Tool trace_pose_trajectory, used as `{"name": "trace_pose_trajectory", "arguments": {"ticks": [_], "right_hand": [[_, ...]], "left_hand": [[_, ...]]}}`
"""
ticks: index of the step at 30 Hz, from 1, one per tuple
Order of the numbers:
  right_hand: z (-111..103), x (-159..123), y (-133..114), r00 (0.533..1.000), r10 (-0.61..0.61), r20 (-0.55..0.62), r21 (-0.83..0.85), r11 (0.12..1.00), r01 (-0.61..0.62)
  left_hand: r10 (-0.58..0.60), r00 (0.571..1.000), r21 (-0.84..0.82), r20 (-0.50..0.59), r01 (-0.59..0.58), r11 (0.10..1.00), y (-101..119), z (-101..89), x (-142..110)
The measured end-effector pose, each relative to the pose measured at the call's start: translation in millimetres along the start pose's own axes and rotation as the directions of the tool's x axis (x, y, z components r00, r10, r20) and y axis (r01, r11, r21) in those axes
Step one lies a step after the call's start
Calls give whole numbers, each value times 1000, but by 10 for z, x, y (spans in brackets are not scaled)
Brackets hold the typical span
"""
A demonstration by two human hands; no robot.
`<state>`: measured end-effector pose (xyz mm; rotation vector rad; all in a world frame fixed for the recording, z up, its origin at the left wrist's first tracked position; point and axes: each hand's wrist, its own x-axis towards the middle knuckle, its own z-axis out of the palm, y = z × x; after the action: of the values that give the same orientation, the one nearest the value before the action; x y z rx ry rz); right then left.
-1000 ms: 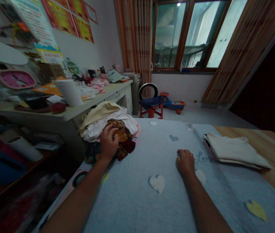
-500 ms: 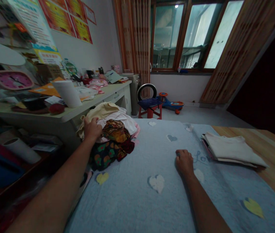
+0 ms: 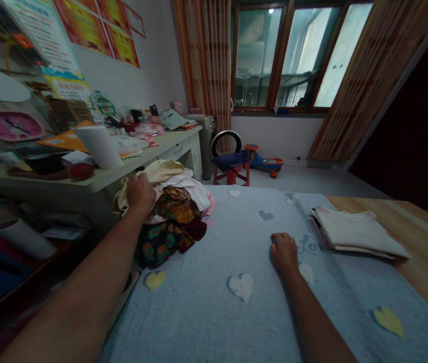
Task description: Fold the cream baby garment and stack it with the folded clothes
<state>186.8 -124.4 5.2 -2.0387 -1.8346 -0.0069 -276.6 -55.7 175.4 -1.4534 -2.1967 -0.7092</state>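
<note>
The left hand (image 3: 140, 194) rests on the left side of a loose heap of garments (image 3: 172, 222); its fingers (image 3: 140, 180) curl over cream cloth, and any pinch is hidden. The right hand (image 3: 284, 252) lies on the blue blanket (image 3: 198, 317), fingers pressed together, apparently empty. A folded stack of pale cloth (image 3: 353, 234) lies right; the heap remains unfolded.

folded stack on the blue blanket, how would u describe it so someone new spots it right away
On the pale blue blanket printed with hearts, look to the right of the right hand, beside the wooden surface. There lies a flat stack of folded pale cloth, the only neat pile, unlike the loose, colourful heap of clothes under the left hand.
</note>
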Motion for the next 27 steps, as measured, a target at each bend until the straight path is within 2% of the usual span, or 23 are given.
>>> {"name": "trace_pose_trajectory", "arguments": {"ticks": [6,9,13,17,20,24,27], "right_hand": [[10,-2,0,1000,6,1,6,1000,-6],[4,-5,-3,1000,-1,0,9,1000,1],[-10,-7,-11,1000,6,11,14,1000,-6],[-18,-7,-19,1000,9,14,21,1000,-9],[-15,-8,-17,1000,2,8,19,1000,-2],[-4,-9,-7,1000,-7,-5,11,1000,7],[8,-10,7,1000,-22,-14,17,1000,22]], "left_hand": [[-50,993,-23,108,53,998,24,-102,105],[-68,996,-89,49,72,993,139,-198,69],[-66,993,-209,-102,44,977,313,-320,-42],[-11,978,-338,-209,-61,939,487,-389,-207],[75,968,-424,-240,-174,889,641,-401,-391],[218,931,-553,-293,-351,755,869,-389,-712],[325,903,-595,-281,-430,679,1014,-366,-979]]}}
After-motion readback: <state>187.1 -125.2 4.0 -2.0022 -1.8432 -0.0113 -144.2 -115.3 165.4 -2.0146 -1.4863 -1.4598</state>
